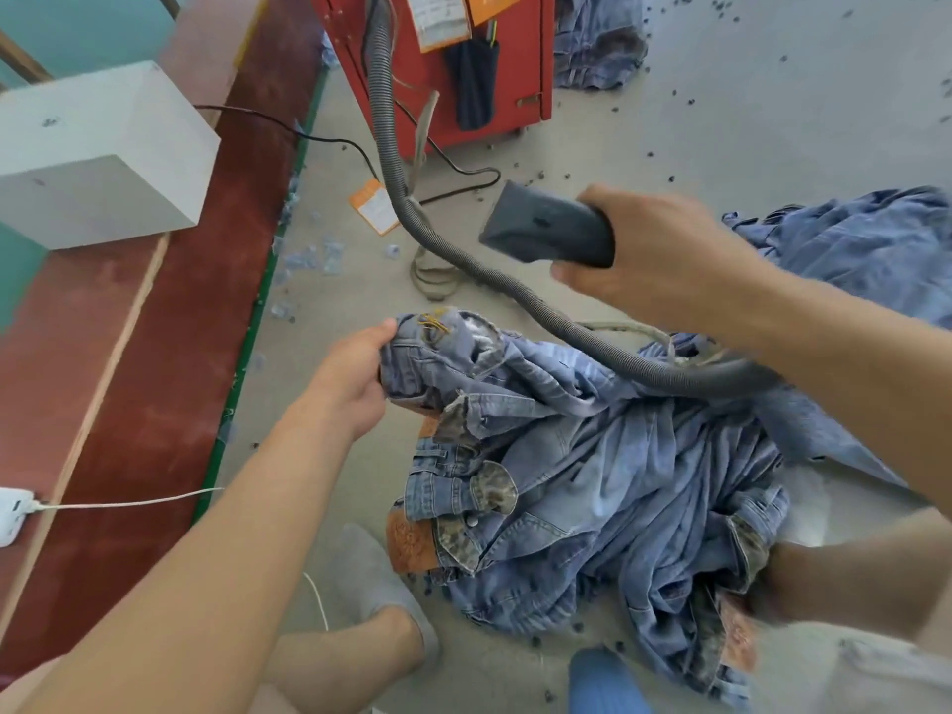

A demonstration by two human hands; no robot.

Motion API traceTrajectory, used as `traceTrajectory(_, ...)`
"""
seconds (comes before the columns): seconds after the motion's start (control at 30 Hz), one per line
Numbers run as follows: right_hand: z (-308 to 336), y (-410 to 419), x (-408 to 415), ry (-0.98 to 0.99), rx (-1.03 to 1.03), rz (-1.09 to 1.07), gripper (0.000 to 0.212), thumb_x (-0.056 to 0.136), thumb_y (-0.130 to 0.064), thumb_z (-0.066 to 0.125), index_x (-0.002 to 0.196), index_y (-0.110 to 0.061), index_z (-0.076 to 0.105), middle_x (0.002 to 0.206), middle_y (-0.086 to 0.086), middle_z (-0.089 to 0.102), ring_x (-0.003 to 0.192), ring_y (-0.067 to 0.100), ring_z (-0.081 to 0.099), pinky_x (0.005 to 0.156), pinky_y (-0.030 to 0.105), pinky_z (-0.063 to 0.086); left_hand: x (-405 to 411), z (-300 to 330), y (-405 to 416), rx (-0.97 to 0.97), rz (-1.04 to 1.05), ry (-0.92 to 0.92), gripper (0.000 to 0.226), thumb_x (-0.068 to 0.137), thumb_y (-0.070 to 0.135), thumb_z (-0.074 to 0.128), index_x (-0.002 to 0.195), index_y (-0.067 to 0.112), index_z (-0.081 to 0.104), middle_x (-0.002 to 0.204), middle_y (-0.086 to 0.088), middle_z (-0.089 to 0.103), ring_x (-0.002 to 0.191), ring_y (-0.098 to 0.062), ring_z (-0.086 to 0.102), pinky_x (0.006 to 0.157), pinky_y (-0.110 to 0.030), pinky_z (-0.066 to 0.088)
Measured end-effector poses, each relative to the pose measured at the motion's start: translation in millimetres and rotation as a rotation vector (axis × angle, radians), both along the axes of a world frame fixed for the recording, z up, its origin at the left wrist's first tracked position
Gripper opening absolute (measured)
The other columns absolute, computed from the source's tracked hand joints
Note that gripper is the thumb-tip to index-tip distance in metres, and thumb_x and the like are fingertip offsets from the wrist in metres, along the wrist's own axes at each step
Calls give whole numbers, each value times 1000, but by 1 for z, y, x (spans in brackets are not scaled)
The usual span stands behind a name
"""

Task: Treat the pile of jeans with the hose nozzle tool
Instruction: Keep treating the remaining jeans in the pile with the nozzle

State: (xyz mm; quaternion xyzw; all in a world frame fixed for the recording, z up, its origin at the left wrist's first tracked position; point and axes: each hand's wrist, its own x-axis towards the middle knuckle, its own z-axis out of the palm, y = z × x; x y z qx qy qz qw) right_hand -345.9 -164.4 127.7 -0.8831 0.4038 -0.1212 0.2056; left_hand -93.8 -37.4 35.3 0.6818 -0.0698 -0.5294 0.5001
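Jeans heaped on the floor, lower centre. My left hand pinches a waistband, lifting it clear so the fabric faces the tool. My right hand wraps the nozzle above the heap, mouth aimed left; hose trails to the red machine, top centre.

Going bare-armed, no sleeves showing on either forearm; wearing a grey slip-on shoe on one foot, leg bare above it; wearing nothing on left hand or right hand.
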Motion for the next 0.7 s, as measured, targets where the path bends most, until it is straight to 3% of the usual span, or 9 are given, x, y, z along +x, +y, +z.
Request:
traceTrajectory(0.1, 2, -11, -13, 41, -35, 66, 30, 92, -46, 68, 111, -28, 55, 76, -13, 57, 66, 0, 50, 55, 24, 37, 17, -14, 6, 142, 128, 47, 28, 110, 17, 43, 104, 5, 67, 87, -10, 76, 78, -19, 74, 67, -30, 62)
traceTrajectory(0.17, -4, -9, -19, 158, -59, 138, 27, 92, -48, 65, 110, -31, 54, 75, -8, 59, 65, 8, 53, 56, 32, 44, 21, -24, 11, 210, 155, 24, 25, 107, 13, 44, 93, 7, 64, 77, -7, 71, 64, -17, 69, 48, -25, 57)
traceTrajectory(0.3, -22, 0, -24, 331, -63, 231, 24, 97, -45, 63, 113, -36, 49, 76, -6, 56, 66, 21, 57, 58, 37, 45, 24, -43, 14, 291, 134, 28, 31, 107, 21, 45, 99, 3, 68, 84, -12, 78, 66, -26, 75, 50, -36, 60)
traceTrajectory(0.37, -26, -3, -26, 328, -57, 229, 24, 96, -45, 64, 114, -37, 49, 77, -5, 57, 66, 22, 58, 59, 38, 47, 20, -50, 15, 370, 94, 49, 43, 105, 46, 50, 104, 7, 67, 76, -10, 78, 61, -28, 75, 59, -38, 58)
traceTrajectory(0.4, -27, -5, -28, 314, -50, 216, 23, 96, -44, 64, 113, -37, 50, 76, -5, 58, 66, 22, 58, 59, 39, 49, 18, -55, 18, 457, 39, -2, 59, 97, 65, 54, 114, 10, 66, 80, -9, 79, 67, -28, 76, 73, -40, 55)
traceTrajectory(0.47, -26, -10, -31, 287, -57, 181, 23, 95, -45, 65, 110, -36, 51, 73, -6, 58, 65, 23, 58, 61, 42, 52, 7, -62, 21, 657, -115, -68, 108, 70, 90, 62, 147, 17, 48, 136, -12, 67, 121, -35, 64, 103, -60, 39)
traceTrajectory(0.53, -26, -13, -30, 279, -55, 158, 23, 94, -47, 64, 109, -35, 51, 73, -6, 58, 66, 26, 59, 62, 45, 54, -7, -76, 22, 687, -207, -22, 125, 59, 85, 78, 156, 18, 35, 160, -16, 40, 143, -46, 41, 105, -79, 27)
traceTrajectory(0.6, -24, -17, -23, 286, -62, 142, 25, 94, -48, 62, 112, -33, 52, 77, -1, 62, 70, 30, 59, 64, 45, 54, -18, -90, 11, 586, -135, -77, 90, 75, 46, 90, 145, 7, 49, 140, -22, 58, 125, -45, 58, 100, -70, 45)
traceTrajectory(0.7, -13, -28, -9, 254, -123, 104, 27, 96, -42, 64, 118, -28, 55, 86, 6, 64, 75, 33, 59, 63, 41, 49, -54, -89, -25, 352, 82, -276, 32, 93, 7, 68, 123, 5, 59, 117, -18, 69, 96, -33, 68, 85, -45, 60)
